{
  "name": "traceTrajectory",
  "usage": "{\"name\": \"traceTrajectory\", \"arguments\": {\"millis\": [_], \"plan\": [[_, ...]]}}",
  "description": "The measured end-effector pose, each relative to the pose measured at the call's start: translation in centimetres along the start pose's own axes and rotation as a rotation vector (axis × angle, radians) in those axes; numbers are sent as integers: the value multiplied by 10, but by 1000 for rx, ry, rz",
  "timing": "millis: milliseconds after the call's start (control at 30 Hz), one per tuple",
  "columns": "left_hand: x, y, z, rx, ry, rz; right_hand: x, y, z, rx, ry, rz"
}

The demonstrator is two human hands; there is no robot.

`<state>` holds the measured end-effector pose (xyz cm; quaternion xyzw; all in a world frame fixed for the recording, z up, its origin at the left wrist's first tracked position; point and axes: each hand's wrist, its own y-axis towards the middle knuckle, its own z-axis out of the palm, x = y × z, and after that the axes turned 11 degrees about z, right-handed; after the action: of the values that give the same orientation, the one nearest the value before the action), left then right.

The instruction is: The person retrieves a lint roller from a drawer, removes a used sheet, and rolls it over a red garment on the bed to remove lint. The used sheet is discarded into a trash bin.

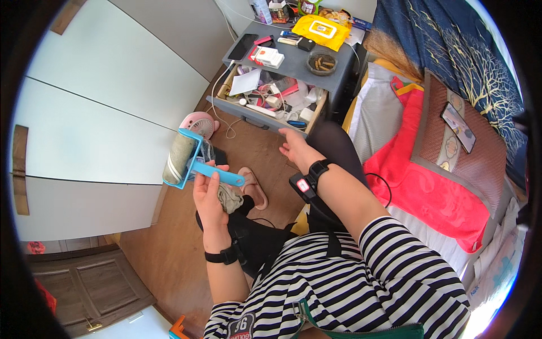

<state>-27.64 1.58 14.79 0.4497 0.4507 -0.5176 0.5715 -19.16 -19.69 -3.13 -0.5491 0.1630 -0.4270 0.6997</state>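
Observation:
My left hand (210,199) grips the light blue plastic handle of a lint roller (180,157), held up at the left. Its cylinder looks grey-green and dusty, with a pale line around it. Just behind the wrist is a crumpled grey-green wad (230,198); I cannot tell if it is cloth or sheet. My right hand (294,144) is beside the front of a pulled-out drawer (258,118), fingers apart and nothing in them. Whether a fingertip touches the drawer front is unclear. Chargers, cables, papers and small bottles fill the drawer.
On the grey nightstand (292,70) lie a phone (243,46), a cigarette box (267,56), a glass ashtray (322,63) and yellow wipes (322,31). A pink fan (201,126) stands by the white wardrobe (97,127). Right, the bed holds red cloth (423,199) and another phone (458,127).

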Motion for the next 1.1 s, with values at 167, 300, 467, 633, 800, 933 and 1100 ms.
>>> {"name": "traceTrajectory", "arguments": {"millis": [167,300,467,633,800,933,1100], "plan": [[-12,-16,-19,46,25,9,13,16,6,11,202,-92],[-23,-25,-25,60,38,62,38,24,-4,326,407,-184],[-42,-33,-33,67,74,111,64,11,-3,321,287,-310],[-47,-36,-32,94,167,272,75,-61,19,592,-43,-287],[-38,-32,-15,88,363,443,35,-203,38,850,-512,-540],[-38,-32,-2,7,482,578,10,-263,31,903,-826,-817],[-39,-32,2,-32,776,757,-10,-280,24,1012,-662,-671]]}}
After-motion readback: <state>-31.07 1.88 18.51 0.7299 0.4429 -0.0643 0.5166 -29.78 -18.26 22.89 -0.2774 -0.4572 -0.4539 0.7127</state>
